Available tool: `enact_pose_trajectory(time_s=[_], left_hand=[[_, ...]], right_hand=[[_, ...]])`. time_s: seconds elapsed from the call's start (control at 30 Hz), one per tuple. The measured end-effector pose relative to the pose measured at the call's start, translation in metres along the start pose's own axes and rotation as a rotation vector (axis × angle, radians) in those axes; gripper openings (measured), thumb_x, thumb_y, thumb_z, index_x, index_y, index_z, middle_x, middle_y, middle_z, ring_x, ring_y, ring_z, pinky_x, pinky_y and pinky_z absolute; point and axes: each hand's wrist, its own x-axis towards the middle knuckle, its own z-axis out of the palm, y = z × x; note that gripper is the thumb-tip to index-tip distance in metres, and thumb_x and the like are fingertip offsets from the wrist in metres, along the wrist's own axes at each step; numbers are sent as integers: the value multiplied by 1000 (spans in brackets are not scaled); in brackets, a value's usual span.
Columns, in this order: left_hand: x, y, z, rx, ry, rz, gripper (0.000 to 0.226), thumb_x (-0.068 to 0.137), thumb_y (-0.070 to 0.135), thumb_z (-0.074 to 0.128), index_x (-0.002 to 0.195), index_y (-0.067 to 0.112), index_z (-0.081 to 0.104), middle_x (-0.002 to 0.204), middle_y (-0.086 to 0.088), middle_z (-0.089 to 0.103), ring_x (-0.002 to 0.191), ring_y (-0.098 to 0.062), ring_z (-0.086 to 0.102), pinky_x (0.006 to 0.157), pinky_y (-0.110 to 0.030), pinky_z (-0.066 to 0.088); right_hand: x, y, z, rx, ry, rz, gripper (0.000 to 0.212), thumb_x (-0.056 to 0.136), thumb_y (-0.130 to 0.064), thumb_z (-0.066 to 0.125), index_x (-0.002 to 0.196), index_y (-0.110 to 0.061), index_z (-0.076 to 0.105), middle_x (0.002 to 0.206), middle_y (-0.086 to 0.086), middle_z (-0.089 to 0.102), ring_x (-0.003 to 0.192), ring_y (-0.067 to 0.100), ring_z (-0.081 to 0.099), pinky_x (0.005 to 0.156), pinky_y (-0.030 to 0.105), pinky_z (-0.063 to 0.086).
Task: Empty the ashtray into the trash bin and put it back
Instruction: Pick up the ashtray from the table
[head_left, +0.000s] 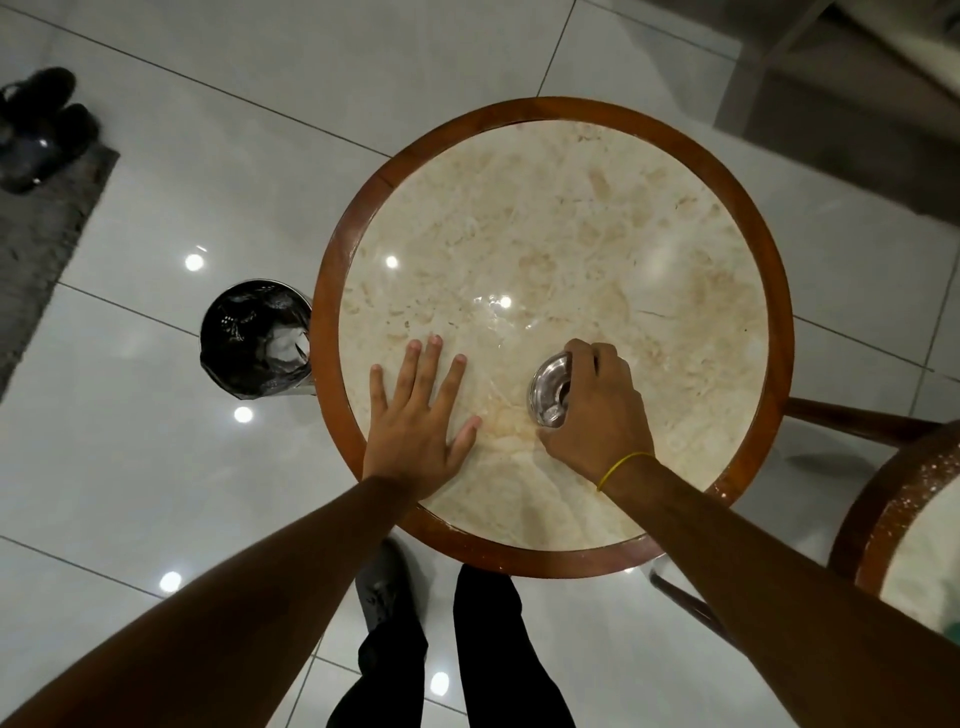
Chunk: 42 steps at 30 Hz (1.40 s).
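A small shiny metal ashtray rests on the round marble table near its front. My right hand is wrapped over the ashtray's right side, fingers curled on its rim, hiding part of it. My left hand lies flat on the marble to the left, fingers spread, holding nothing. A metal trash bin lined with a black bag stands on the floor just left of the table; crumpled waste shows inside.
The table has a brown wooden rim. A second round table sits at the right edge. A grey mat and dark shoes lie far left on the glossy tiled floor. My legs stand below the table's front.
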Motion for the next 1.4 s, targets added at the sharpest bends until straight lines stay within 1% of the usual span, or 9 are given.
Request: enact_pose_trajectory(time_s=[0.37, 0.63, 0.8, 0.93, 1.03, 1.13, 1.2, 1.3, 1.4], left_hand=[[0, -1, 3, -12, 23, 2, 82, 109, 67, 29, 176, 23, 16, 184, -10, 1, 171, -33, 0, 133, -68, 4], [0, -1, 3, 4, 37, 8, 81, 109, 69, 22, 175, 22, 16, 184, -11, 4, 171, -34, 2, 133, -68, 4], [0, 0, 1, -11, 22, 4, 82, 109, 68, 28, 176, 23, 16, 184, -10, 3, 171, -32, 0, 133, -68, 4], [0, 1, 1, -2, 11, 1, 82, 108, 68, 28, 176, 23, 16, 184, -10, 3, 171, -33, 0, 133, -68, 4], [0, 0, 2, 10, 16, 6, 82, 108, 67, 29, 176, 22, 17, 184, -11, 3, 171, -33, 0, 133, -68, 3], [-1, 0, 2, 5, 32, 4, 82, 108, 65, 31, 175, 20, 20, 184, -12, 4, 171, -34, 1, 134, -66, 0], [-1, 0, 2, 10, 34, 4, 82, 108, 65, 32, 175, 20, 19, 184, -12, 3, 171, -33, 0, 134, -65, -2], [-1, 0, 3, 9, 32, 0, 83, 108, 65, 32, 176, 20, 17, 184, -11, 2, 171, -32, -2, 134, -64, -4], [-1, 1, 3, 7, 29, -1, 83, 108, 66, 31, 176, 21, 15, 184, -11, 1, 171, -32, -3, 134, -65, -3]], right_hand=[[-9, 3, 3, 24, 29, -55, 106, 57, -39, 90, 147, -17, 38, 138, 6, 42, 126, 29, 47, 86, 47, 61], [-18, 6, -8, 81, 104, -60, 106, 59, -34, 89, 149, -14, 38, 140, 8, 39, 129, 31, 45, 93, 47, 58], [-22, 30, -23, 159, 181, 43, 112, 56, -34, 98, 149, -13, 39, 148, 11, 31, 132, 34, 47, 105, 45, 54], [-13, 65, -35, 119, 191, 152, 111, 60, -37, 97, 150, -11, 38, 148, 14, 32, 131, 39, 50, 103, 47, 55], [-4, 86, -39, 82, 188, 213, 109, 64, -38, 95, 152, -10, 36, 149, 14, 34, 133, 39, 47, 104, 45, 51], [4, 98, -38, 45, 140, 231, 111, 68, -42, 92, 155, -8, 32, 153, 15, 33, 139, 38, 40, 107, 48, 48], [7, 102, -35, 9, 114, 226, 113, 71, -47, 90, 157, -7, 29, 153, 15, 32, 140, 38, 38, 106, 53, 49], [11, 106, -30, -5, 110, 206, 113, 73, -49, 87, 158, -5, 26, 154, 15, 31, 140, 37, 36, 106, 57, 47], [10, 107, -26, -25, 127, 184, 108, 78, -48, 83, 158, -3, 27, 154, 16, 32, 141, 37, 34, 106, 58, 46]])
